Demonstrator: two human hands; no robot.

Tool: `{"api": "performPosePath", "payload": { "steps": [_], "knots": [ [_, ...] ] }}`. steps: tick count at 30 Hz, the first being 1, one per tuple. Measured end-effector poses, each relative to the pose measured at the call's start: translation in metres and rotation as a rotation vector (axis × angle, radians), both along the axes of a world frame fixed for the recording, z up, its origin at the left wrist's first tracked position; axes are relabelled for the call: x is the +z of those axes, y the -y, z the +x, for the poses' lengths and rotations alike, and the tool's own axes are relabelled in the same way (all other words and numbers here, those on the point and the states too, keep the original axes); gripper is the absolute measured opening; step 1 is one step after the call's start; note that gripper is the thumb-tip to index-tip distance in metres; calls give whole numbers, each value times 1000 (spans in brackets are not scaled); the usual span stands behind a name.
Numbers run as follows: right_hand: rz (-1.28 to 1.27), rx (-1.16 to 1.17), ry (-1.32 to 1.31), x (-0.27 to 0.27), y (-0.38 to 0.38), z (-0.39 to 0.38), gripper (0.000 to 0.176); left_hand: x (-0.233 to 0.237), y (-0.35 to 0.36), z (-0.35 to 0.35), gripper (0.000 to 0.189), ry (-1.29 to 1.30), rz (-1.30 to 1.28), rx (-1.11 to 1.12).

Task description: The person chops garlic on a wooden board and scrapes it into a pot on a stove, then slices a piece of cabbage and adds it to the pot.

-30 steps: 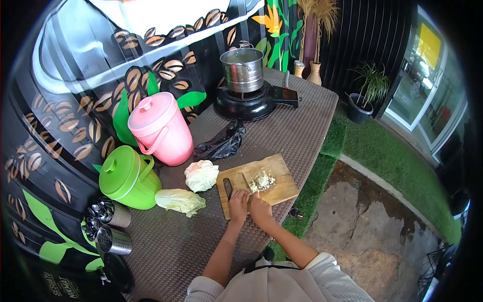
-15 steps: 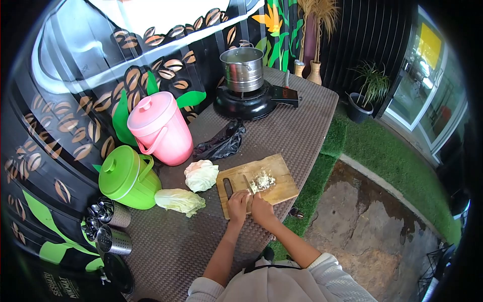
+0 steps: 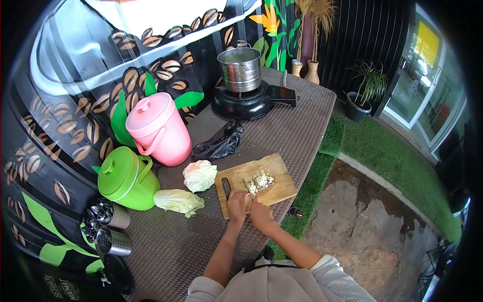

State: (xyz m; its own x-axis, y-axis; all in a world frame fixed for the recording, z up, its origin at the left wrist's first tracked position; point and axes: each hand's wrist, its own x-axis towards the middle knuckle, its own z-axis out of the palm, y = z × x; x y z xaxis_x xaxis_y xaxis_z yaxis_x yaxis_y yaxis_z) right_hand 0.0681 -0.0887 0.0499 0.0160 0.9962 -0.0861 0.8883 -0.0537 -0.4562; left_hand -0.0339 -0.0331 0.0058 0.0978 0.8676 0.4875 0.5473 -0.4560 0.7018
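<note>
A wooden cutting board point(image 3: 279, 190) lies near the table's right edge, with a pile of finely chopped pale bits point(image 3: 262, 179) that look like garlic. My right hand point(image 3: 261, 213) is closed around the handle of a knife point(image 3: 245, 184), whose thin blade points away from me beside the pile. Close against it, my left hand point(image 3: 237, 205) rests on the board with its fingers bent at the blade; what they hold, if anything, is hidden. Left of the board sit a round cabbage point(image 3: 200, 176) and a longer napa cabbage point(image 3: 179, 201).
A steel pot point(image 3: 239, 69) stands on a black portable stove point(image 3: 241, 104) at the far end of the table point(image 3: 176, 246). A black plastic bag point(image 3: 220, 142) lies before it. Pink point(image 3: 163, 133) and green point(image 3: 132, 181) lidded containers and cutlery holders point(image 3: 114, 240) line the left side.
Both hands stay over the board with only small movements; the knife blade is slightly lower beside the chopped pile. The whole view has shifted a little.
</note>
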Motion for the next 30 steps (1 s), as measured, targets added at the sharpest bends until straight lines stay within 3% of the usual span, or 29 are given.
{"api": "performPosePath", "payload": {
  "steps": [5, 12, 17, 23, 30],
  "knots": [
    [1, -89, 18, -33, -8, -10, 28, 1, 0, -1, 13, -12, 3, 19],
    [63, 6, -2, -10, -12, 3, 26, -9, 4, -5, 15, -80, -21, 5],
    [15, -126, -52, -35, -1, -12, 25, -6, 6, -2, 16, 23, -77, 22],
    [43, -5, -29, -10, -20, 5, 27, 10, 7, -2, 12, -133, -6, 22],
    [53, -95, 41, -31, 1, -11, 25, -4, 1, -2, 8, -10, -17, 1]
  ]
}}
